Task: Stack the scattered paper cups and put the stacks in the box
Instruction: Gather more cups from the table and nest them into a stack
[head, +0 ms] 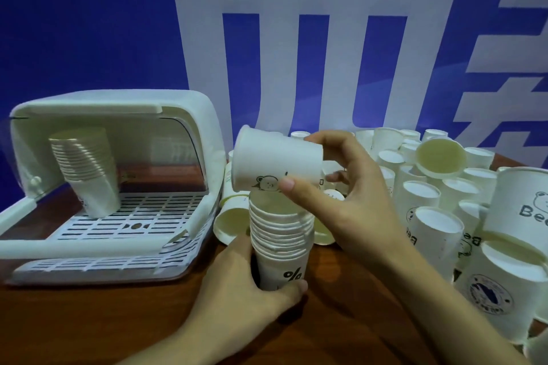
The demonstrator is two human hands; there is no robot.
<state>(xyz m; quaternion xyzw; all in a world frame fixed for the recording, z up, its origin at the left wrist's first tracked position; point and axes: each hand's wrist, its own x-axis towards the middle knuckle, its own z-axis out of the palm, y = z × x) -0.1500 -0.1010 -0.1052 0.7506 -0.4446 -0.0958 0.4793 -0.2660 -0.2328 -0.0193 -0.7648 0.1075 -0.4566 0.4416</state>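
Observation:
My left hand (237, 284) grips the base of an upright stack of white paper cups (281, 234) on the wooden table. My right hand (350, 195) pinches a single white cup with a bear print (272, 163), held on its side just above the top of that stack, mouth to the left. At the left stands a white box (204, 127) with its lid raised. Inside it, another cup stack (86, 169) sits on the slotted floor, leaning.
Many loose white cups (444, 201) crowd the right side of the table, most upside down, some printed. A few more cups (231, 225) lie on their sides between the box and the held stack. A blue and white banner (326, 38) stands behind. Bare wood (89, 320) lies in front.

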